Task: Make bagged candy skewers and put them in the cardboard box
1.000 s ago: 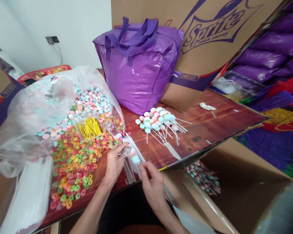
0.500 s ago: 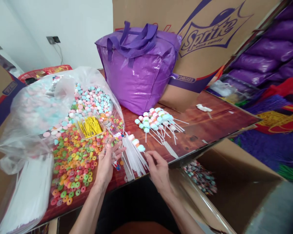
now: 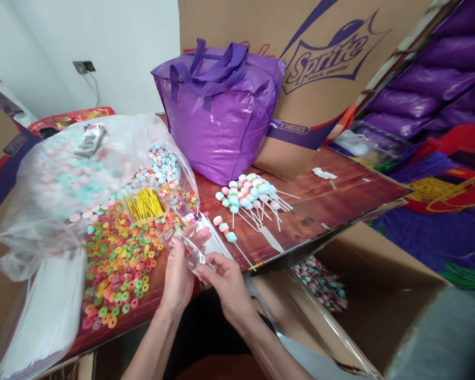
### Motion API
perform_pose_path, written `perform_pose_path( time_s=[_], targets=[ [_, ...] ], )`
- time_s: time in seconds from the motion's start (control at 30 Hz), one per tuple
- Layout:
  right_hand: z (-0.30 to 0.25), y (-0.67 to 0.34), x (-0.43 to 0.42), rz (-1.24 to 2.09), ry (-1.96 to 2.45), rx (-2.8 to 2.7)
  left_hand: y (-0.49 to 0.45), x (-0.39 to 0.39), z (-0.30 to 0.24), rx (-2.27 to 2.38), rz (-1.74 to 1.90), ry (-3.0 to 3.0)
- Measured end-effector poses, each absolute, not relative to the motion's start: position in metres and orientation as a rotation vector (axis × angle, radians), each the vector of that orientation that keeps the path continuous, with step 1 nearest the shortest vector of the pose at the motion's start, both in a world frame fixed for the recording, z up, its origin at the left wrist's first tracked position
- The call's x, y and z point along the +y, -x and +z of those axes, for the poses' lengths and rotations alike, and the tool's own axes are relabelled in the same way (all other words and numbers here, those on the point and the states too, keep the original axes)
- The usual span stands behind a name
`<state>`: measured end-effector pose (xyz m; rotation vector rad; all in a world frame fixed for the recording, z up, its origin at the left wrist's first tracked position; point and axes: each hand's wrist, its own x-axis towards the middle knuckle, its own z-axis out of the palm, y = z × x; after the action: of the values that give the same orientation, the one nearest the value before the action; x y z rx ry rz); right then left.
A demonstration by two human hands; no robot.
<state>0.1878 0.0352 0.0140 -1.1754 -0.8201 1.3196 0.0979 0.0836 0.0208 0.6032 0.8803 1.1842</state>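
Note:
Both hands meet over the table's front edge at a small clear plastic bag (image 3: 190, 252). My left hand (image 3: 181, 272) holds the bag, thumb on it and the other fingers partly stretched behind. At the bag's right end, the fingers of my right hand (image 3: 224, 282) are pinched on the plastic. Just right of them lies one candy skewer (image 3: 224, 228) with pastel and orange pieces, its white stick pointing at the table edge. White sticks (image 3: 214, 237) lie behind my hands. Farther back is a pile of finished-looking candy skewers (image 3: 247, 192).
Loose ring candies (image 3: 119, 274) spread at left, below a large clear bag of pastel candies (image 3: 71, 179). A tub of gold twist ties (image 3: 144, 206) sits among them. White paper sticks (image 3: 43, 311) lie front left. A purple bag (image 3: 217, 116) stands behind; an open carton (image 3: 380, 274) is right.
My right hand has left the candy skewer's stick and moved left to the clear bag in my left hand. The skewer now lies on the table, apart from the loose sticks.

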Motion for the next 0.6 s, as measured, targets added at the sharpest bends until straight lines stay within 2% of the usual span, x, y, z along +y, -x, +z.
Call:
perform_pose_path(
  time_s=[0.33, 0.6],
  targets=[
    [0.005, -0.209, 0.036, 0.962, 1.387, -1.115, -0.081, 0.067, 0.003, 1.049, 1.338, -0.432],
    [-0.002, -0.216, 0.037, 0.958, 1.351, -1.175, -0.089, 0.065, 0.004, 1.044, 1.4, -0.338]
  ],
)
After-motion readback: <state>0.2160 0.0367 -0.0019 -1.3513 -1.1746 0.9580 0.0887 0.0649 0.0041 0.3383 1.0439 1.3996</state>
